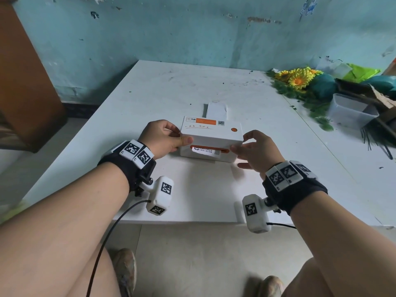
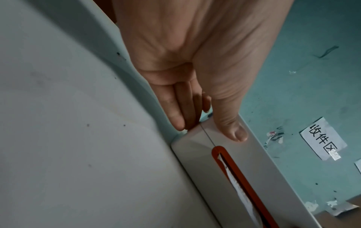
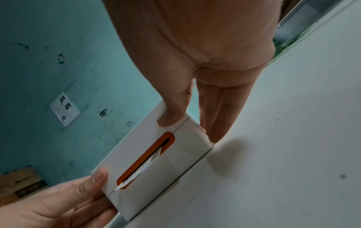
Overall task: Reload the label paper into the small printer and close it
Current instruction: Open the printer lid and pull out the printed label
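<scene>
A small white printer (image 1: 211,136) with an orange button sits mid-table (image 1: 150,93), its lid down. A printed label (image 1: 206,151) pokes out of the orange-rimmed front slot (image 3: 166,135). White label paper (image 1: 215,110) lies just behind the printer. My left hand (image 1: 181,136) grips the printer's left end, with the thumb (image 2: 239,134) on the front face and the fingers down the side. My right hand (image 1: 241,143) grips the right end. Its thumb (image 3: 166,121) presses the lid's front corner and its fingers lie along the side wall.
Artificial sunflowers (image 1: 297,79), green foliage and a clear plastic tub (image 1: 351,113) crowd the table's right side. A brown cabinet (image 1: 25,82) stands to the left. The teal wall runs behind the table, whose front edge (image 1: 171,221) is near my wrists.
</scene>
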